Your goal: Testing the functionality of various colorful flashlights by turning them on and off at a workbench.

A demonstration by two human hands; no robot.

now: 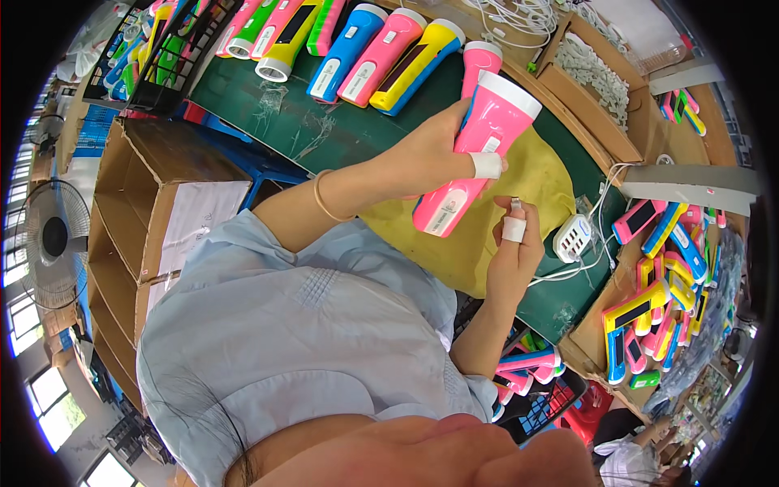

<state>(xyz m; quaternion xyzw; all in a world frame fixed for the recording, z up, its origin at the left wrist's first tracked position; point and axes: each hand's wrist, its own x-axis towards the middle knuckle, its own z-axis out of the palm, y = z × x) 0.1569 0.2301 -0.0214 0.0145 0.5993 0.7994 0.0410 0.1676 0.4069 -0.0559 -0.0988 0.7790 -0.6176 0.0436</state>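
Note:
My left hand [445, 150] is wrapped round a pink flashlight [492, 120] with a white lens rim, holding it tilted above a yellow cloth [540, 174]. White tape covers one of its fingers. Just right of the flashlight's lower end, my right hand [517, 243] is raised with its fingers curled together, apart from the flashlight. It also has tape on a finger. Something small and silvery shows at its fingertips, too small to name. Beyond the held flashlight, another pink flashlight [482, 61] lies partly hidden.
Several flashlights, among them a blue one [347, 53], line the far side of the green tabletop [235, 93]. A white multi-port USB charger [573, 238] with cables sits at right. Cardboard boxes hold small white parts [586, 73] and colourful flashlights [649, 312]. A cardboard shelf [122, 207] stands left.

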